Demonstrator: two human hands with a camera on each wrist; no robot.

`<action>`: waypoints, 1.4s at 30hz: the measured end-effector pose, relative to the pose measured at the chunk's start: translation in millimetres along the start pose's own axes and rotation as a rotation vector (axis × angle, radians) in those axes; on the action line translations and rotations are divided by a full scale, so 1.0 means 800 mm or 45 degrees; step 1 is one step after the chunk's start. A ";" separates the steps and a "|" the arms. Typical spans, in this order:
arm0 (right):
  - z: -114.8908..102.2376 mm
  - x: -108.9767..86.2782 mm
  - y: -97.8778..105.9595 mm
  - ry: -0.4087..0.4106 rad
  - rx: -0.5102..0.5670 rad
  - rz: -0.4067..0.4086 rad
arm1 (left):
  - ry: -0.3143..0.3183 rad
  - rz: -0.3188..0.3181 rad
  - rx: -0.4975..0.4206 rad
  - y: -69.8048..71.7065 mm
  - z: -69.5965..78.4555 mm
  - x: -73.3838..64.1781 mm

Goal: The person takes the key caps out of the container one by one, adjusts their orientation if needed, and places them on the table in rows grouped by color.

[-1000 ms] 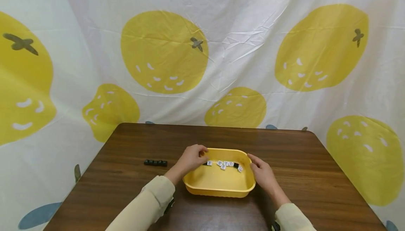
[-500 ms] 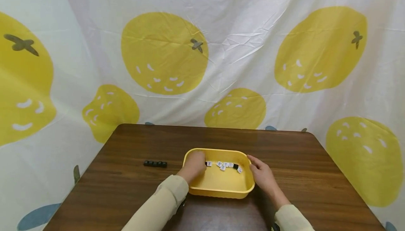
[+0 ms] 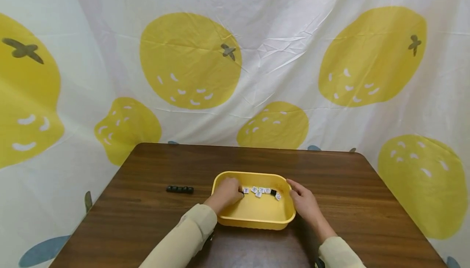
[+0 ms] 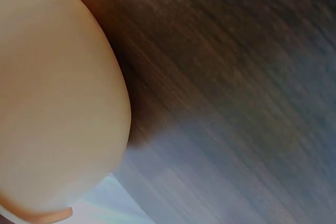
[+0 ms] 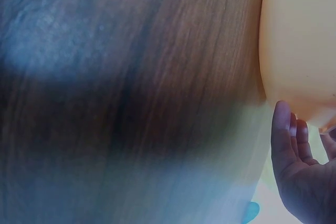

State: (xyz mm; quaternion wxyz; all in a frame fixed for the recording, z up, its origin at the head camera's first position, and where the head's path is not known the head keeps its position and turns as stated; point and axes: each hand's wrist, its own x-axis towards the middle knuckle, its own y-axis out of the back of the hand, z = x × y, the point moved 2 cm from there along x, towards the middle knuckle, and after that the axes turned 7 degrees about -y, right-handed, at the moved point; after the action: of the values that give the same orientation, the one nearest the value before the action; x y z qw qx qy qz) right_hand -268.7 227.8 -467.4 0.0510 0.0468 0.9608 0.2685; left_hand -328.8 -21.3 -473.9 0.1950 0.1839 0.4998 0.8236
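A yellow plastic tub [image 3: 253, 220] stands on the brown table, with several small white printed squares [image 3: 262, 190] and a black cube [image 3: 273, 192] lying inside along its back part. My left hand [image 3: 227, 190] reaches into the tub's left end with its fingers curled down, pinching a small black piece [image 3: 242, 193] that mostly hides under the fingertips. Beside it lies one white square [image 3: 246, 190]. At the opposite end my right hand [image 3: 305, 202] grips the tub's right rim. The right wrist view has fingertips [image 5: 282, 109] against the outer wall.
On the table [image 3: 154, 215] left of the tub lies a short row of joined black blocks [image 3: 180, 189]. A lemon-print cloth [image 3: 271, 64] hangs behind the table's back edge. The left wrist view has the tub's outer wall [image 4: 58, 93] over wood grain.
My left hand has dropped from the tub's far left rim down inside it. The black piece and the white square near its fingers have shifted slightly right. My right hand stays in place.
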 end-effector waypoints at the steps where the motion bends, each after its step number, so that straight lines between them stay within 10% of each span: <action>1: 0.000 0.000 0.000 0.002 -0.002 0.002 | 0.001 0.000 -0.001 0.001 0.001 0.000; 25: -0.001 -0.002 0.000 0.022 -0.017 0.013 | 0.039 -0.053 -0.151 0.000 -0.003 0.000; 42: 0.001 0.001 0.000 0.005 -0.012 -0.003 | 0.025 -0.047 -0.054 0.003 0.002 -0.001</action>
State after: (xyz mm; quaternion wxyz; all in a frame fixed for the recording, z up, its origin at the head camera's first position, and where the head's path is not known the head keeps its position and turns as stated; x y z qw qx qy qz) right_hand -269.2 228.1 -467.9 0.0498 0.0449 0.9596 0.2731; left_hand -327.9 -21.4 -471.2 0.2091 0.1622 0.4875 0.8321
